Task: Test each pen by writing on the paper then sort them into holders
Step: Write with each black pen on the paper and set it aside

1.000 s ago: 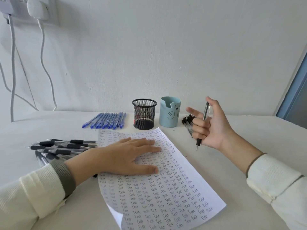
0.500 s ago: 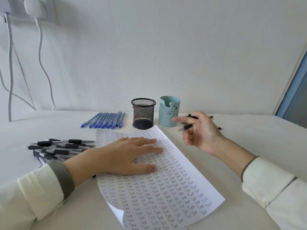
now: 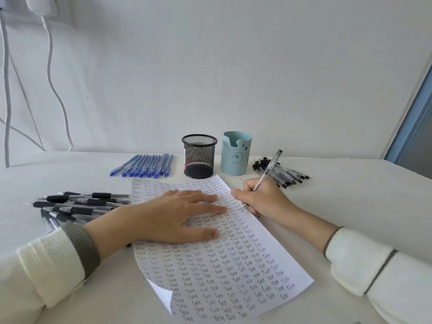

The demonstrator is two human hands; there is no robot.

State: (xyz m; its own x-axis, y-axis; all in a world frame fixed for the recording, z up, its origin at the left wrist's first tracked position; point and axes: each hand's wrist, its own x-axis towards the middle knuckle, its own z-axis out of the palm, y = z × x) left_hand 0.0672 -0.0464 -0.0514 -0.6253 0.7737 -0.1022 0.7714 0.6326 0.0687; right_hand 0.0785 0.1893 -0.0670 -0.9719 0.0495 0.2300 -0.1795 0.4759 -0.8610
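Note:
A sheet of paper covered in rows of the word "Test" lies on the white table. My left hand rests flat on it, fingers straight. My right hand grips a clear pen in a writing hold, its tip touching the paper's right edge. Behind the paper stand a black mesh holder and a light blue bear holder. The inside of both holders is hidden from this angle.
A row of blue pens lies left of the mesh holder. Black-grip pens are piled at the left beside my left wrist. A heap of clear black-capped pens lies right of the bear holder. Cables hang on the wall.
My right hand came down from mid-air, turned the pen into a writing grip and set its tip on the paper's right edge. My left hand stayed flat on the sheet.

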